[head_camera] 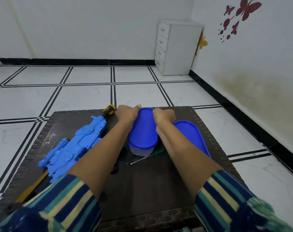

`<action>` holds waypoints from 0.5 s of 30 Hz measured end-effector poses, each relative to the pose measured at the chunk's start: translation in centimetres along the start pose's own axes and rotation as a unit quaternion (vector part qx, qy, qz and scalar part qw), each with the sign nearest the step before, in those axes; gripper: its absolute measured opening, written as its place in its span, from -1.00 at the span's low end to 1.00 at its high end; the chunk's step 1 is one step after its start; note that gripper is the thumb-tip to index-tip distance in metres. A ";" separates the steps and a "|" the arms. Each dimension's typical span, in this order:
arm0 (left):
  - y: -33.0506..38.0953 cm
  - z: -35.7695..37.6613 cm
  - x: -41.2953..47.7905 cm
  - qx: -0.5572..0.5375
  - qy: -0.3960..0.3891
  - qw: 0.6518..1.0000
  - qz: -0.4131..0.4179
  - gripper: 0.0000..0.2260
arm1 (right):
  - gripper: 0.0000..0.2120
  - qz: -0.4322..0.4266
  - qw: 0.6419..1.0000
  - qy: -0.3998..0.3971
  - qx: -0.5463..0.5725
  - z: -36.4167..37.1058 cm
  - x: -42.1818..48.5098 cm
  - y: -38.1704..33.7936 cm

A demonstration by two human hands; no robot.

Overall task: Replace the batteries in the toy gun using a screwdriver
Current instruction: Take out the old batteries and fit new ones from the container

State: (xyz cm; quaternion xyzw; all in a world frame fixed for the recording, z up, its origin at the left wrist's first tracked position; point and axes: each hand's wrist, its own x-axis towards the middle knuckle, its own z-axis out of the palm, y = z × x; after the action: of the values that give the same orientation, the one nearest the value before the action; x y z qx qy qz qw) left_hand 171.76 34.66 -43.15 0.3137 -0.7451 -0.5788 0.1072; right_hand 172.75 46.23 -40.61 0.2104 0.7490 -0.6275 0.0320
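Centrally on the dark table (142, 190), an oval container (140, 150) with a clear body is seen, closed by a blue lid (142, 133). The far end of that lid is gripped by both hands. The left hand (128, 113) is curled over the rim on the left side, with its thumb laid along the top edge. The right hand (164, 115) is curled over the rim on the right side. Both forearms are stretched forward over the table, and striped sleeves (63, 198) in navy, teal and cream are seen at the near edge.

The toy gun (75, 144), moulded in light blue, is laid flat on the left part of the table, just beside the left forearm and untouched by either hand. Its yellow and black muzzle (109, 110) is pointed at the far edge, close to the left hand. The screwdriver (158, 151) is laid on the table at the near end of the container, with its thin metal shaft pointed leftward and its green handle partly hidden by the right forearm. A second blue lid (191, 136) of the same oval form is seen right of that forearm; whether a container lies under it cannot be told.

Beyond the table, a white tiled floor (85, 96) with black lines is seen. A white drawer unit (175, 47) is set in the corner, and red butterfly stickers (242, 12) are fixed to the right wall.
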 end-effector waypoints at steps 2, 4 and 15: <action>0.0 0.2 -0.3 0.014 0.006 1.000 0.014 -0.63 | -0.91 -0.011 1.000 0.014 -0.016 0.2 -0.1 0.2; 0.0 0.3 -0.4 0.020 0.015 1.000 0.018 -0.60 | -0.92 -0.021 0.999 0.017 -0.028 0.4 0.1 0.4; 0.0 -0.4 -1.2 0.073 0.047 0.987 0.132 -0.59 | -0.77 -0.217 0.961 0.038 -0.167 1.3 -0.6 0.3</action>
State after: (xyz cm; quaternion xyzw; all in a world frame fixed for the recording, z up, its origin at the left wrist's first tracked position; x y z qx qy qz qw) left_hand 172.90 35.02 -42.84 0.2460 -0.8147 -0.4879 0.1942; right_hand 173.14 44.89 -40.99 0.0583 0.8714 -0.4769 -0.0990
